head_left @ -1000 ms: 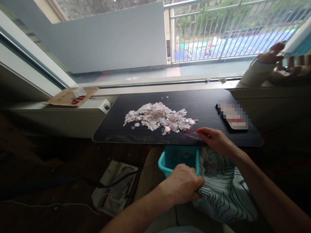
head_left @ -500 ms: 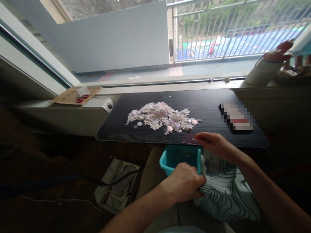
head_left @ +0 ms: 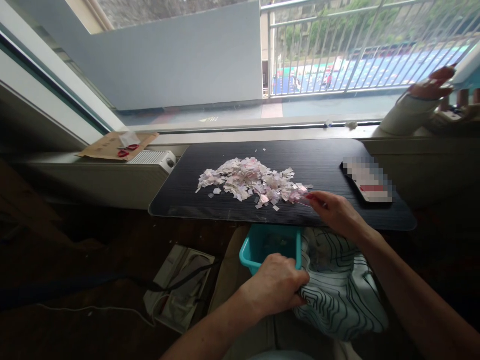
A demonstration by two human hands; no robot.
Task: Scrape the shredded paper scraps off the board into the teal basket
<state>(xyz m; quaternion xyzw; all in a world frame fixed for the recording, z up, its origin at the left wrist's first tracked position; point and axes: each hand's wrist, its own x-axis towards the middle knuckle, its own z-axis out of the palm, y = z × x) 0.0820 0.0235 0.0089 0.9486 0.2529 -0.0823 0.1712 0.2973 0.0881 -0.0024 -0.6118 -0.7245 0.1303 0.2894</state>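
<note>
Heap of pale scraps (head_left: 249, 179) sits mid-worktop (head_left: 174, 202), a few bits strayed at its fringe. Right hand (head_left: 333, 210) at the heap's right end, fingers pinched together on a pinkish see-through piece (head_left: 304, 198); gripped by its end, presumably to leave the rest free toward the scraps. Turquoise basin (head_left: 243, 256) on the near side of the heap, below the worktop's front edge, mouth up. Left hand (head_left: 275, 280) clamped on the basin's near side, likely steadying it close to that edge. Patterned cloth (head_left: 339, 300) near side too, right of the heap. Flat slab (head_left: 369, 182) well right of the heap, perhaps parked clear of the hands. Far to the heap's left, off the worktop: red scissor handles (head_left: 123, 153) on a brown envelope (head_left: 98, 147).

Unclear: slab's face pixelated; left fingertips hidden, cannot tell if they catch the cloth as well; basin floor dim, contents uncertain; pinkish piece's outline lost among the scraps, touching or just above, cannot say.
</note>
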